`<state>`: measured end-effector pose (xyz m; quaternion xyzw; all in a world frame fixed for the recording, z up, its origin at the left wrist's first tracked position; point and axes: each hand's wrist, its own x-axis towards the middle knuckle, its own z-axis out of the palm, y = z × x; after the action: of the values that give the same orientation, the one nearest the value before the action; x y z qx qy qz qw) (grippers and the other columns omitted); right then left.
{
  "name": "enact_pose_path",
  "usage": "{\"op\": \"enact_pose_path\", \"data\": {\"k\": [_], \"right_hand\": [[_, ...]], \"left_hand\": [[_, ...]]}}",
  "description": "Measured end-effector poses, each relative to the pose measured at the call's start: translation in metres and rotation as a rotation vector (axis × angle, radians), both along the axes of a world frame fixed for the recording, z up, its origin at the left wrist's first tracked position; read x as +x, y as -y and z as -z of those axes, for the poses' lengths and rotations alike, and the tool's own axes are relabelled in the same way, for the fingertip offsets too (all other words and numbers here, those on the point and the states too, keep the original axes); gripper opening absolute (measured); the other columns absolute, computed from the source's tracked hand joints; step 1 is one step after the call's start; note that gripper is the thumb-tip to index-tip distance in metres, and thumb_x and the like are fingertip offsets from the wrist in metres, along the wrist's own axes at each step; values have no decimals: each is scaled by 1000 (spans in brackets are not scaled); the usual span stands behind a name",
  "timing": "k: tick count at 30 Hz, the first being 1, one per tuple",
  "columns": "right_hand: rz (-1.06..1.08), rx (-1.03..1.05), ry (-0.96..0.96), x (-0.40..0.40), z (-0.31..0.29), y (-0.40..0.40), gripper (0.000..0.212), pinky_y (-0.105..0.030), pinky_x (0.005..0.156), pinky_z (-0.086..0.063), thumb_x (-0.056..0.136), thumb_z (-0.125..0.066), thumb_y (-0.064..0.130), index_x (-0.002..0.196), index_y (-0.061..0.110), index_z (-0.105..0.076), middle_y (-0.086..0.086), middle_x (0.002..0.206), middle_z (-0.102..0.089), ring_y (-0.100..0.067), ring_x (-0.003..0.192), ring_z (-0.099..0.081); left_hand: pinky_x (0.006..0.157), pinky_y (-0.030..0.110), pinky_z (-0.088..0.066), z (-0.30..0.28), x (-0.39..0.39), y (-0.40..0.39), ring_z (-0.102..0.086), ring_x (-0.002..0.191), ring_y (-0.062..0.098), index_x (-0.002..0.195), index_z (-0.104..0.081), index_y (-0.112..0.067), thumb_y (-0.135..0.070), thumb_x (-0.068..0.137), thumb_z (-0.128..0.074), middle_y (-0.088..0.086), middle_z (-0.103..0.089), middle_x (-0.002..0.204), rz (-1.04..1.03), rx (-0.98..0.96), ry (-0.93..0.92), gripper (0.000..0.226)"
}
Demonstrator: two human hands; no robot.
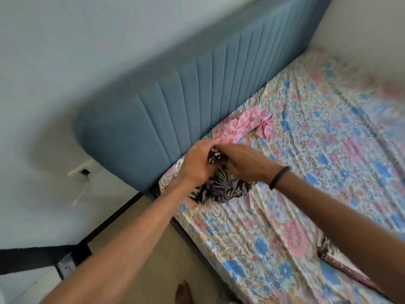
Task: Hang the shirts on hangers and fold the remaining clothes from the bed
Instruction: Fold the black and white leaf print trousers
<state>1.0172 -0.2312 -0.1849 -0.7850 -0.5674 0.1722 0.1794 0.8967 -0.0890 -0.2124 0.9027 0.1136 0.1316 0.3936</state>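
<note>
Both arms reach across the corner of the bed (285, 216), with its crumpled floral sheet in blue, pink and cream, up near the padded blue channel-stitched headboard (175, 102). The left hand (197, 163) and the right hand (243, 161) meet over a bunched dark garment with a pale zebra-like print (221, 185), fingers of both curled into its upper edge; the rest of it sags in a heap on the sheet below. Just beyond lies a pink patterned cloth (241, 126), rumpled against the headboard. A brown dotted fabric (341, 266) peeks out under the right forearm, which wears a dark wristband (279, 177). To do this well, I'd say find a seam or hem first, draw the hands apart to open the piece out, shake it flat, and only then judge whether it hangs or folds.
</note>
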Motion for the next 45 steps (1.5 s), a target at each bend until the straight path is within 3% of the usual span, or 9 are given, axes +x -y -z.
{"op": "enact_pose_path", "data": {"k": [5, 10, 16, 20, 25, 30, 35, 41, 45], "right_hand": [[117, 130, 186, 25, -203, -8, 39, -35, 73, -43, 80, -73, 20, 112, 7, -56, -9, 97, -63, -27, 87, -59], [273, 193, 442, 5, -388, -16, 11, -36, 72, -45, 81, -65, 8, 88, 13, -57, -4, 83, -57, -33, 90, -64], [412, 444, 804, -102, -535, -30, 27, -39, 75, -42, 87, -52, 28, 106, 11, -60, -18, 96, -59, -39, 80, -56], [342, 528, 1050, -154, -585, -17, 33, -37, 66, -40, 86, -55, 31, 99, 2, -62, -13, 77, -52, -33, 64, -48], [224, 454, 1228, -171, -604, 2, 49, -25, 54, -33, 92, -61, 50, 87, 1, -60, -8, 58, -42, -29, 56, -47], [201, 332, 1303, -172, -587, 25, 64, -25, 51, -29, 100, -52, 59, 93, -4, -59, -9, 58, -40, -24, 54, -42], [239, 333, 1341, -186, -582, 42, 62, -28, 53, -29, 101, -53, 58, 86, -2, -55, -2, 54, -28, -21, 53, -37], [266, 319, 1355, -194, -584, 59, 62, -24, 53, -23, 100, -53, 61, 86, 1, -55, -11, 60, -42, -24, 56, -42], [263, 292, 1350, -199, -585, 70, 71, -28, 56, -31, 99, -52, 64, 96, -6, -61, -10, 63, -45, -25, 57, -44]], "left_hand": [[63, 29, -32, -183, 25, -35, -67, 81, 21, 93, -70, -9, -21, 91, -70, -3, -67, 80, 71, 203, 248, 12], [75, 39, -48, -353, 1, -43, -65, 81, 13, 109, -66, -8, -28, 103, -55, 1, -72, 90, -69, 200, 536, 23], [50, 26, -39, -460, -56, -22, -47, 48, 10, 117, -39, -7, -47, 97, -65, -3, -51, 63, -313, 30, 947, 51], [69, 32, -57, -451, -83, -14, -64, 78, 13, 106, -52, -13, -62, 81, -78, -4, -66, 90, -258, 214, 871, 61], [56, 23, -43, -400, -105, -6, -52, 55, 0, 89, -56, -14, -34, 93, -75, -11, -60, 66, -283, -38, 869, 28], [47, 33, -40, -387, -125, 2, -52, 52, 14, 112, -53, -13, -27, 100, -67, 6, -69, 72, -266, -372, 902, 23], [46, 35, -34, -363, -138, 28, -43, 47, 9, 112, -39, -8, -23, 107, -52, 0, -62, 81, -245, -301, 942, 21], [77, 22, -57, -293, -154, 64, -67, 86, 4, 101, -62, -25, -52, 83, -80, -12, -69, 99, -7, -149, 646, 37], [67, 11, -52, -264, -155, 78, -67, 79, -5, 100, -69, -26, -47, 77, -87, -14, -72, 92, 20, -307, 485, 35]]}}
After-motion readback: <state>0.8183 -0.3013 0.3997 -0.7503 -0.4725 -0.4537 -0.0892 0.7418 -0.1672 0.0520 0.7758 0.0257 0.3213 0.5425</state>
